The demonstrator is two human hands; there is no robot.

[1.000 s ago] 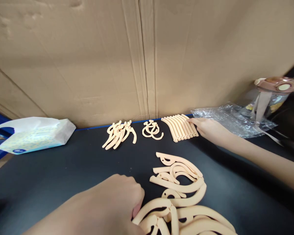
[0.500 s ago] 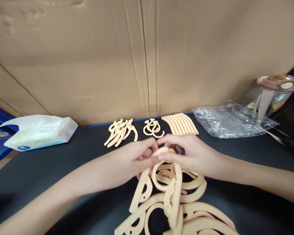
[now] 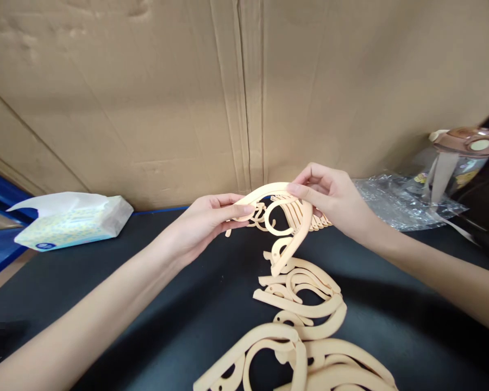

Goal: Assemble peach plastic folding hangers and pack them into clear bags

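Note:
My left hand [image 3: 206, 222] and my right hand [image 3: 330, 198] both pinch one pale orange curved plastic piece [image 3: 283, 214], raised above the black table [image 3: 106, 304]. The left fingers grip its left end, the right fingers its upper right arc. Its lower end hangs down towards a loose pile of the same curved pieces [image 3: 305, 331] lying near the front of the table. Behind the hands, partly hidden, lie small hook parts [image 3: 257, 213] and a row of straight strips [image 3: 315, 220] by the cardboard wall.
A tall cardboard sheet [image 3: 244, 92] walls off the back. A tissue pack [image 3: 71, 220] lies at the far left. A crinkled clear plastic bag [image 3: 395, 198] and a brown-lidded bottle [image 3: 458, 155] stand at the right.
Both hands have lifted the curved piece up and away from the pile. A second ago the right hand was at the row of strips and the left hand rested on the pile.

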